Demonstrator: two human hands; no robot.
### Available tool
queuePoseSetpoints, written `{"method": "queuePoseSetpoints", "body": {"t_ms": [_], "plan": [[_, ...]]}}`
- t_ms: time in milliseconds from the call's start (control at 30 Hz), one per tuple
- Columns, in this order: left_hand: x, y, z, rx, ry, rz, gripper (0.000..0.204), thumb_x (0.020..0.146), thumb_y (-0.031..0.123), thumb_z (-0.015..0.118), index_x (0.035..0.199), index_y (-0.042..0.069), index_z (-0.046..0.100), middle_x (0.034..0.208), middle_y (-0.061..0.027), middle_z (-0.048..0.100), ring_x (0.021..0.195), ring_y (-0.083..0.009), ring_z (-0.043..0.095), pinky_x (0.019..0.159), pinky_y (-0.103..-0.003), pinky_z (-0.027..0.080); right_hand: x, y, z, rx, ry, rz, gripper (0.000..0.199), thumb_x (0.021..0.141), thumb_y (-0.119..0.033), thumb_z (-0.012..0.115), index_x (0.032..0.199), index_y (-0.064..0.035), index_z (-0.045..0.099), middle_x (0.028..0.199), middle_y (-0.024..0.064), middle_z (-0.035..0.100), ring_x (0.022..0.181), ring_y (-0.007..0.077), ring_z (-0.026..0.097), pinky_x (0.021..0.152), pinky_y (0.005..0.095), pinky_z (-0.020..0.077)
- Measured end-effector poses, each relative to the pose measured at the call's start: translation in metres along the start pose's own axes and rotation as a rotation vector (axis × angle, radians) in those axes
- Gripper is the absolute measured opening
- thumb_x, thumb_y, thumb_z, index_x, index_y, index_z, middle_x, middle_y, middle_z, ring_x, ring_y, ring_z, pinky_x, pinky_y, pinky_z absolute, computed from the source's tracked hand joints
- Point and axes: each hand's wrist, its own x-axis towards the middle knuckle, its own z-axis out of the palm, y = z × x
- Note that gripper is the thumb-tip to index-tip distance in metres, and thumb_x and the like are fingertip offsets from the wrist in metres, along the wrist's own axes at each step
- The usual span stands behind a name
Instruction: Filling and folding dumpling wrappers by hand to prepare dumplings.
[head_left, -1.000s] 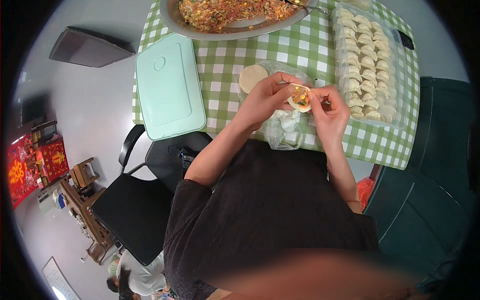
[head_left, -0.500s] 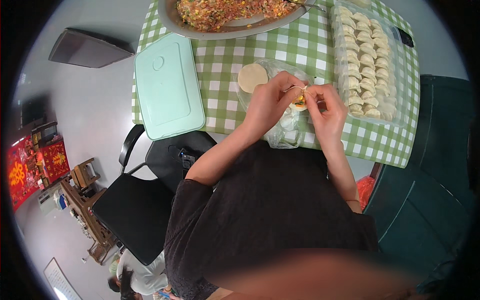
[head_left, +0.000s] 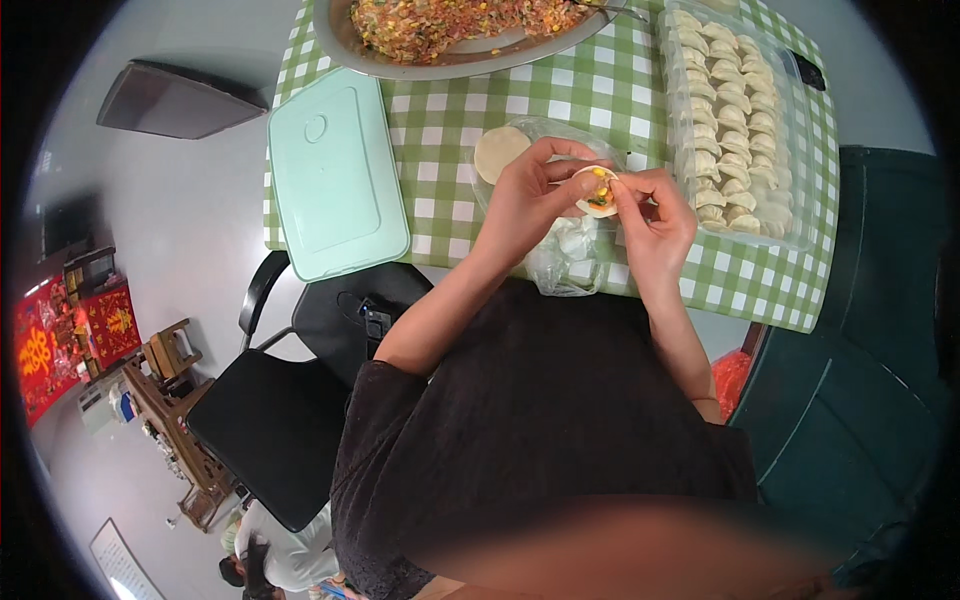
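Between my two hands is a round dumpling wrapper (head_left: 598, 206) with corn and vegetable filling showing in its middle. My left hand (head_left: 540, 190) is closed on its left edge, thumb laid at the filling. Fingers and thumb of my right hand (head_left: 655, 215) pinch its right edge. Below and left of the hands, a flat stack of pale dough wrappers (head_left: 499, 153) lies on a clear plastic bag (head_left: 560, 262). A clear box (head_left: 690, 232) on the right holds rows of folded dumplings (head_left: 733, 135).
A metal basin (head_left: 400, 70) of minced filling (head_left: 440, 30) with a utensil stands at the far edge. A mint-green lid (head_left: 340, 180) lies left on the checked tablecloth (head_left: 440, 130). Black chairs (head_left: 270, 410) stand at lower left; a person (head_left: 285, 545) is beyond them.
The wrapper has opened out between my fingers, so more filling shows. My left thumb has come down onto it; my right hand has barely shifted.
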Motion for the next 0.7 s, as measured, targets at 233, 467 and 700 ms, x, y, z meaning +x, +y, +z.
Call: {"method": "queuePoseSetpoints", "body": {"t_ms": [233,467,700], "plan": [[-0.005,-0.013,0.010,0.204,0.173,0.240,0.014,0.096,0.006,0.070,0.109,0.000,0.069,0.111,-0.0083,0.076,0.090,-0.0118,0.072,0.071,-0.025,0.061,0.003,-0.013,0.001,-0.259,-0.036,-0.201,0.007,0.087,0.002,0.075,0.092,-0.0001,0.071,0.084,0.0095,0.065,0.072,0.0197,0.066,0.058,0.0290,0.0513],[-0.006,-0.014,0.007,0.749,0.211,0.483,0.013,0.093,0.001,0.070,0.105,0.002,0.073,0.111,-0.0080,0.077,0.091,-0.0127,0.075,0.072,-0.027,0.063,0.002,-0.008,0.001,-0.351,-0.062,-0.246,0.015,0.086,0.002,0.075,0.101,-0.0023,0.071,0.088,0.0093,0.065,0.072,0.0211,0.067,0.059,0.0325,0.0533],[-0.008,-0.005,0.005,0.793,0.143,0.401,0.016,0.093,0.001,0.071,0.109,0.000,0.069,0.111,-0.0069,0.076,0.092,-0.0129,0.074,0.075,-0.028,0.062,0.003,-0.011,0.002,-0.253,-0.092,-0.149,0.016,0.088,0.002,0.074,0.103,-0.0012,0.071,0.086,0.0081,0.064,0.070,0.0166,0.065,0.059,0.0291,0.0531]]}}
